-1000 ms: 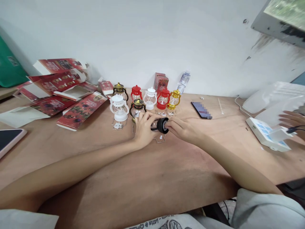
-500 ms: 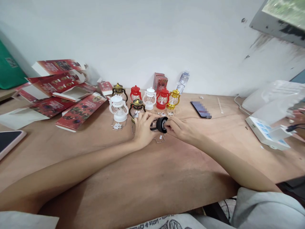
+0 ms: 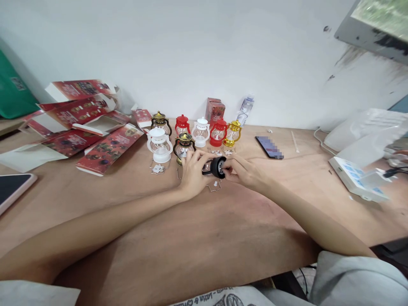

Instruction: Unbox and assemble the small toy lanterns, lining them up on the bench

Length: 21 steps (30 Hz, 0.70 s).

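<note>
My left hand (image 3: 195, 172) is closed around a small black lantern (image 3: 218, 167), which lies on its side with its round base turned to the right. At that base are the fingers of my right hand (image 3: 242, 171), bent and pinched together; what they hold, if anything, is hidden. Behind stand more small lanterns: a white one (image 3: 159, 146), a black-and-gold one (image 3: 184, 146), a red one (image 3: 218, 132) and a gold one (image 3: 233, 134). Bent wire pieces with small white parts (image 3: 215, 184) lie near my hands.
Opened red boxes (image 3: 110, 148) are heaped at the left. A small red box (image 3: 215, 111) and a clear bottle (image 3: 245, 111) stand by the wall. A phone (image 3: 268, 148) lies right of the lanterns. Farther right are a white power strip (image 3: 357, 178) and a plastic bag (image 3: 366, 131).
The view has shifted very slightly. My right fingers have moved a little at the lantern's base, while my left hand keeps its hold.
</note>
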Each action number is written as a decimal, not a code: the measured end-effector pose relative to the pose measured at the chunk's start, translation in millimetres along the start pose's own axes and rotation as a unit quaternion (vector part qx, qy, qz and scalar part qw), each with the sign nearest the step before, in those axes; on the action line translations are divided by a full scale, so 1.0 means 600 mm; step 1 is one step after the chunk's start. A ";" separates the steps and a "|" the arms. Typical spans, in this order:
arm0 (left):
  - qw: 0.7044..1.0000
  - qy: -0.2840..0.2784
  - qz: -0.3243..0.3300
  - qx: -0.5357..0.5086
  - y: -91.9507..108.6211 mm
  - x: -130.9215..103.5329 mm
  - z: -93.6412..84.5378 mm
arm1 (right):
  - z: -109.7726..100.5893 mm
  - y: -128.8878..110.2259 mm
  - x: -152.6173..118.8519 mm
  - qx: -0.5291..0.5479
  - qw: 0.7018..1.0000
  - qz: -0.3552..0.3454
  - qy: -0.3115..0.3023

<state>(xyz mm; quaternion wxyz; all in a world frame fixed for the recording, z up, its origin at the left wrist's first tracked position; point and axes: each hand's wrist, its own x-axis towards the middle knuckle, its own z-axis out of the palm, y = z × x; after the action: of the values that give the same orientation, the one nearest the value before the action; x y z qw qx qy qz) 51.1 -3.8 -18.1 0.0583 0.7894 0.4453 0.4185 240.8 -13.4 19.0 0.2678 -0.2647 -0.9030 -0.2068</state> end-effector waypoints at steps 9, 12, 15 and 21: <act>1.000 0.003 -0.004 -0.010 -0.003 0.001 0.001 | 0.006 0.000 -0.006 0.099 0.994 0.030 0.021; 1.000 0.008 -0.006 -0.010 -0.003 0.001 0.002 | 0.010 0.004 -0.011 0.149 0.985 0.062 0.065; 0.999 0.017 -0.022 -0.016 -0.003 0.001 0.004 | 0.020 0.010 -0.017 0.229 0.951 0.156 0.140; 0.999 0.030 -0.027 -0.022 -0.003 0.002 0.004 | 0.077 0.011 -0.035 0.354 0.841 0.389 0.127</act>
<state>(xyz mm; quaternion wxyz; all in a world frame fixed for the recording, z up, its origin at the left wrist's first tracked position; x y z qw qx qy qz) 52.0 -1.1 -20.0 0.0738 0.7625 0.4587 0.4502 242.6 7.8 -27.7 0.5137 -0.4526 -0.6960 0.2166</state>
